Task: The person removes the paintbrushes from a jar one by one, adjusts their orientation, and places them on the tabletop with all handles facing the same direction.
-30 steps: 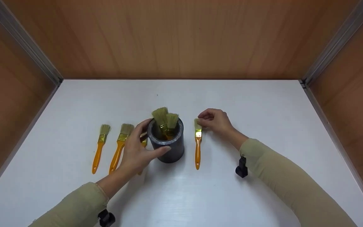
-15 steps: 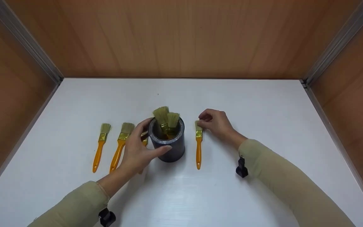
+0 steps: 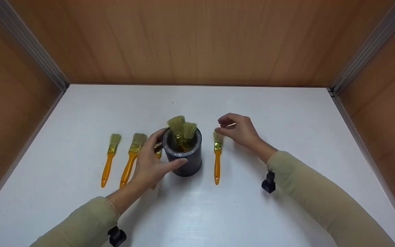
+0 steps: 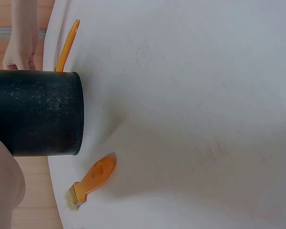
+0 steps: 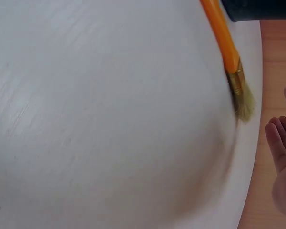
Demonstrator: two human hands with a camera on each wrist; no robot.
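Note:
My left hand (image 3: 150, 162) grips a dark cylindrical cup (image 3: 184, 158), thumb on its near side and fingers on its far left rim. Two brushes (image 3: 182, 128) stand in it, bristles up. An orange-handled brush (image 3: 217, 158) lies flat just right of the cup. My right hand (image 3: 236, 129) hovers beside that brush's bristles, fingers loosely bent and holding nothing. The left wrist view shows the cup (image 4: 35, 112) and a brush (image 4: 91, 178) lying beside it. In the right wrist view the lying brush (image 5: 228, 56) points toward relaxed fingers (image 5: 278, 144).
Two more orange brushes (image 3: 109, 160) (image 3: 131, 158) lie side by side left of the cup; a third (image 3: 156, 152) is mostly hidden behind my left hand. The white tabletop (image 3: 218, 212) is boxed in by wooden walls (image 3: 197, 41) at the back and both sides.
My right hand has let go of the lying brush's bristle end and lifted slightly up and to the right. The left hand stays on the cup.

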